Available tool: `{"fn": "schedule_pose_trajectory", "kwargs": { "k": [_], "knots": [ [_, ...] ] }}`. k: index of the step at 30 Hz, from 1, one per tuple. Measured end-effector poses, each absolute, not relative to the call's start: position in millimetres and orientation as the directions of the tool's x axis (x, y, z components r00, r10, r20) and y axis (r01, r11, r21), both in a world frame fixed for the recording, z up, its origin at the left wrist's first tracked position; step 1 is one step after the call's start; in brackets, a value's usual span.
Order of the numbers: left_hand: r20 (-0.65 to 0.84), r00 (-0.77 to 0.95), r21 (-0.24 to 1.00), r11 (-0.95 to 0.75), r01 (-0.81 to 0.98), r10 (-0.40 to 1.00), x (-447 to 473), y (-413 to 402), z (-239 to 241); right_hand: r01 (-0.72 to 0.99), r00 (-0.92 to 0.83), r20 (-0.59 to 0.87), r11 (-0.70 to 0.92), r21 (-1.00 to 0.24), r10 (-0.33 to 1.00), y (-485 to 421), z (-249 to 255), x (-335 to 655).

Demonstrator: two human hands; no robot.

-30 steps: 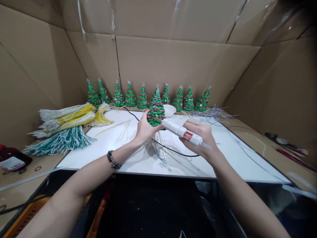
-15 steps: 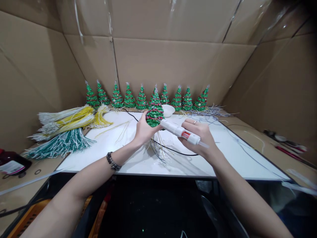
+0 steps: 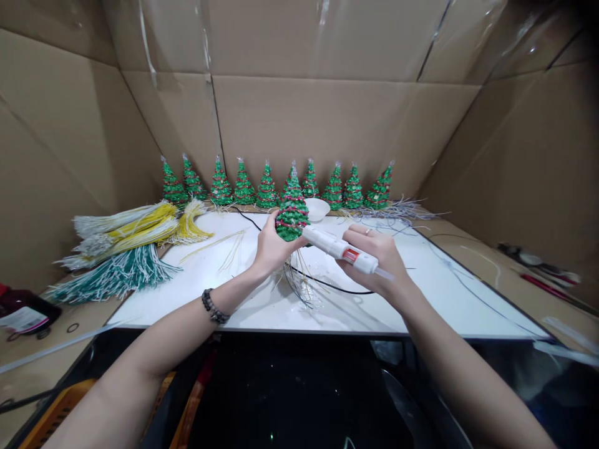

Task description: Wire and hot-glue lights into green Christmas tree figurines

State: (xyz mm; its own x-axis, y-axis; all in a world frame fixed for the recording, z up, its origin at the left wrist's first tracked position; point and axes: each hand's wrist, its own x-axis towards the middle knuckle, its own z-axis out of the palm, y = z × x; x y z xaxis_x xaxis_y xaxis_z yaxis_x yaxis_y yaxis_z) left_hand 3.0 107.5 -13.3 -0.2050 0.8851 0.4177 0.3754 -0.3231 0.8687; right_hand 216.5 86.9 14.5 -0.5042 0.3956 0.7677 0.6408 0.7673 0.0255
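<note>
A small, cone-shaped green tree ornament with bumpy tiers and reddish bands (image 3: 293, 212) is held upright above the middle of the white-topped desk (image 3: 472, 308). The left hand (image 3: 272, 246) is closed around its lower part, fingers at the left side and thumb along the near edge of the base. The right hand (image 3: 377, 252) is curled around a white glue gun with a red window (image 3: 327, 242), its front end angled left towards the base; whether the tip touches the tree cannot be told.

The tree looks light enough for one hand, probably stiff in body, with its bumpy surface giving good grip. Its broad lower tiers seem the safest hold; the narrow, clear-looking top (image 3: 294, 169) is likely the most fragile part and better left unpinched. Thin, loose pale and dark wires (image 3: 302, 284) show beneath it; they would likely bend and snag easily. The gun's smooth barrel may be slippery and perhaps hot towards the front, so the rear grip suits it.

Similar green trees (image 3: 244, 184) stand in a row on the far side.
</note>
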Motion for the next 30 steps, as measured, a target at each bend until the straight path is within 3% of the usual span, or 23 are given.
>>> {"fn": "schedule_pose_trajectory", "kwargs": {
  "k": [30],
  "knots": [
    [0.428,-0.199,0.868,-0.341,0.361,0.881,3.1,107.4,-13.5,0.687,-0.482,0.786,0.724,0.064,0.388,83.5,13.0,216.5]
  ]
}}
